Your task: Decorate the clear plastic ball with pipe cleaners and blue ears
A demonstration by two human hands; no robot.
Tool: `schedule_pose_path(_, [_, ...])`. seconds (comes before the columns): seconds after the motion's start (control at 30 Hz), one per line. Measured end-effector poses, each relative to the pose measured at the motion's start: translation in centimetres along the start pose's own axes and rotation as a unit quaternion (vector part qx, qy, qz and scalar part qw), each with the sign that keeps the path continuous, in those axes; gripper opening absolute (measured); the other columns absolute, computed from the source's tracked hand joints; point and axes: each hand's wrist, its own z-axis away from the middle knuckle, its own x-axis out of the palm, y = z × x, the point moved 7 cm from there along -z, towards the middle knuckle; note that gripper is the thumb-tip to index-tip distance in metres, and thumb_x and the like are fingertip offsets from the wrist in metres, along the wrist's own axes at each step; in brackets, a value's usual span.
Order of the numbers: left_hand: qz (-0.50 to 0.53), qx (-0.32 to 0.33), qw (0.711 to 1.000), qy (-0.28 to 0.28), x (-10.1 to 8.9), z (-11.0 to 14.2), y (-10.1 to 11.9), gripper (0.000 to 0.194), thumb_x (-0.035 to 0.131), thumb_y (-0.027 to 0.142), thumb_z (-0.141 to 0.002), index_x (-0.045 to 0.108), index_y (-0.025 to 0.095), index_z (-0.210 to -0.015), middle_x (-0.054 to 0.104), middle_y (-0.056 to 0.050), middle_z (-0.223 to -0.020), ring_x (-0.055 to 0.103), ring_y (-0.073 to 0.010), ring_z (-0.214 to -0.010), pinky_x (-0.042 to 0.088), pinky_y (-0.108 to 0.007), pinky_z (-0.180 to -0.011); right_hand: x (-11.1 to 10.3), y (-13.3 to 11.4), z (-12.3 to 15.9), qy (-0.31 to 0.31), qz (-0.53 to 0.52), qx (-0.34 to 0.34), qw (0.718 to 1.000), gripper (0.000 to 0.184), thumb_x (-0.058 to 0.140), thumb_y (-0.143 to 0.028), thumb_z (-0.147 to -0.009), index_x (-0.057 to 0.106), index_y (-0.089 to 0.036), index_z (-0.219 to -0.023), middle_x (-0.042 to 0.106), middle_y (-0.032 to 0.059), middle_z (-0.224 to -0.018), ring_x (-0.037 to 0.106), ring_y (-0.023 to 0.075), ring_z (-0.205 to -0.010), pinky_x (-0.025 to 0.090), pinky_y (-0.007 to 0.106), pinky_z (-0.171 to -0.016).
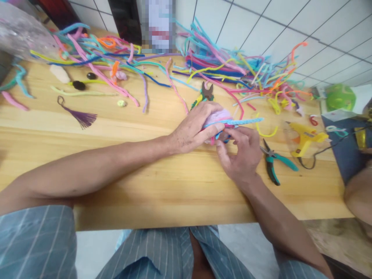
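Observation:
My left hand [194, 130] is curled over a fuzzy pink-lilac pipe-cleaner bundle [222, 114] resting on the wooden table [174, 182]. A light blue pipe cleaner [247, 121] runs across the bundle and sticks out to the right. My right hand [241, 153] sits just below and right of the bundle, its fingers pinched on the blue and pink strands under it. What exactly lies between those fingertips is partly hidden.
Heaps of coloured pipe cleaners [221, 64] cover the back of the table. Teal-handled pliers [274, 161] and a yellow glue gun [305, 139] lie to the right, further pliers [205, 95] behind the bundle, a purple tassel [80, 114] at left. A green ball [340, 97] sits far right.

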Motion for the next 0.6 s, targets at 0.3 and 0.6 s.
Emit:
schedule_pose_path(0.3, [0.006, 0.006, 1.0, -0.005, 0.39, 0.19, -0.75, 0.063, 0.057, 0.066, -0.109, 0.055, 0.021, -0.153, 0.064, -0.02, -0.158, 0.061, -0.0361, -0.148, 0.05, -0.059, -0.128, 0.0, 0.07, 0.09, 0.005, -0.008, -0.003, 1.0, 0.039, 0.073, -0.028, -0.101, 0.065, -0.03, -0.139, 0.076, 0.0074, -0.116, 0.077, 0.026, -0.104, 0.067, 0.039, -0.08])
schedule_pose_path(0.6, [0.01, 0.001, 1.0, -0.005, 0.37, 0.19, -0.64, 0.061, 0.058, 0.063, -0.109, 0.055, 0.02, -0.153, 0.063, -0.021, -0.158, 0.06, -0.036, -0.15, 0.048, -0.057, -0.129, -0.13, 0.03, 0.18, 0.008, -0.005, -0.01, 1.0, 0.044, 0.073, -0.029, -0.101, 0.064, -0.032, -0.144, 0.076, 0.0073, -0.117, 0.078, 0.0263, -0.104, 0.069, 0.041, -0.084])
